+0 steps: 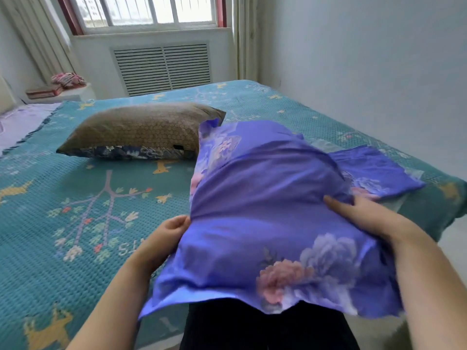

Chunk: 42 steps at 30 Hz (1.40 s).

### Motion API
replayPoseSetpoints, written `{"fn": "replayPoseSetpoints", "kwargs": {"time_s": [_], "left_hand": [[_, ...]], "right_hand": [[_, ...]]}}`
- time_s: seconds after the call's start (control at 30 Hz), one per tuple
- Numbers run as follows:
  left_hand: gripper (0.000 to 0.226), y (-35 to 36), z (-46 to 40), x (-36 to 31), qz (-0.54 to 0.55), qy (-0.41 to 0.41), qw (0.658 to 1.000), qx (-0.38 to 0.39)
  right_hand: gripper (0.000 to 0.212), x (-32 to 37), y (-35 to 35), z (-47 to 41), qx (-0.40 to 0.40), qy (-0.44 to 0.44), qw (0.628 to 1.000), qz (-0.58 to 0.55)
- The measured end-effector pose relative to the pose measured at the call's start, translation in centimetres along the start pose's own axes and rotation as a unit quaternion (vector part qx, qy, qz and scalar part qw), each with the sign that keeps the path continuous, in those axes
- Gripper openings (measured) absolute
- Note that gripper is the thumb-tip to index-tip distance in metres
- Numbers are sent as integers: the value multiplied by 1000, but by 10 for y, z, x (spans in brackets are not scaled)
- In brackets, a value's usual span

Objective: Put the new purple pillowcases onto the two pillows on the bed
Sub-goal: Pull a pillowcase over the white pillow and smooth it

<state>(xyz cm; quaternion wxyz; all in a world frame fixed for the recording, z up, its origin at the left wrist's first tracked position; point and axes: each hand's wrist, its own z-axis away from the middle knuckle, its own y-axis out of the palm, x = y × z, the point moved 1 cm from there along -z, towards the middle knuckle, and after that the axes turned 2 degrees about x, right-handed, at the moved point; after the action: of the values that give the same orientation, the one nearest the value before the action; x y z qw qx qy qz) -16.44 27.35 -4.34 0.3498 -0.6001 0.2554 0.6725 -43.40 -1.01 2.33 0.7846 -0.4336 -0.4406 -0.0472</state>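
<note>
On the left side of the bed, the brown pillow is lying flat and bare, probably waiting for its turn. Nearer, the left hand is gripping the left edge of the purple pillowcase, with the fingers curled on the cloth. The case is already full with a pillow, and its open hem is hanging toward the person, so I judge both hands are pulling it down over the filling. The right hand is holding the right side, thumb pressing on top, the other fingers hidden under the cloth. Behind it, the second purple pillowcase is lying flat on the bed, near the wall.
</note>
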Motion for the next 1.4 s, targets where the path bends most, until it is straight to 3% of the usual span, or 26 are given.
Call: {"fn": "replayPoseSetpoints", "kwargs": {"time_s": [0.07,0.13,0.2,0.27,0.33,0.4,0.47,0.53,0.6,0.67,0.7,0.77,0.8,0.9,0.97,1.0,1.07,1.13,1.2,1.27,1.33,1.4], "left_hand": [[27,-10,-6,12,-223,-49,974,12],[17,-6,-15,6,-372,-45,925,-63],[11,12,-14,-25,-367,83,902,-211],[8,36,-10,-61,-312,239,875,-283],[28,60,-11,-84,-381,298,848,-216],[46,83,-22,-92,-502,280,814,-89],[51,102,-33,-93,-561,271,782,-4],[48,119,-41,-92,-589,288,755,11],[39,134,-47,-94,-634,324,702,-18],[33,144,-50,-97,-672,354,650,-39],[33,145,-52,-99,-688,342,639,-39],[41,144,-59,-104,-699,287,654,-25],[49,145,-62,-107,-691,262,674,-11],[66,153,-64,-122,-600,227,766,36],[57,151,-67,-131,-577,215,788,33],[48,145,-70,-134,-604,202,771,24],[43,123,-77,-133,-691,142,709,12],[51,93,-84,-128,-748,51,661,18],[51,64,-91,-122,-755,-41,653,48],[41,46,-94,-117,-757,-93,642,73],[35,44,-95,-107,-767,-47,639,2],[29,54,-95,-96,-737,90,657,-131]], "right_hand": [[88,-11,9,0,13,8,997,76],[72,-14,20,-8,-67,-10,990,128],[40,-2,25,-9,-200,-78,967,138],[23,11,25,-9,-273,-140,945,111],[24,19,27,-19,-243,-161,951,104],[38,28,29,-33,-174,-159,961,144],[51,43,32,-41,-95,-159,969,166],[55,55,38,-46,-40,-189,964,181],[54,61,37,-53,-17,-213,954,209],[42,65,26,-60,0,-197,946,258],[31,68,19,-62,11,-179,939,293],[13,76,4,-66,9,-184,919,348],[19,82,-1,-67,8,-214,917,338],[24,94,-4,-67,7,-304,943,133],[14,91,-6,-70,-49,-319,944,64],[6,86,-8,-73,-86,-310,941,104],[17,69,-9,-81,-124,-255,919,272],[22,56,-8,-83,-85,-204,889,401],[17,52,-6,-80,-61,-187,862,467],[28,53,-7,-77,-57,-151,829,535],[32,56,-11,-78,-81,-90,799,589],[31,62,-13,-80,-129,-47,802,581]]}}
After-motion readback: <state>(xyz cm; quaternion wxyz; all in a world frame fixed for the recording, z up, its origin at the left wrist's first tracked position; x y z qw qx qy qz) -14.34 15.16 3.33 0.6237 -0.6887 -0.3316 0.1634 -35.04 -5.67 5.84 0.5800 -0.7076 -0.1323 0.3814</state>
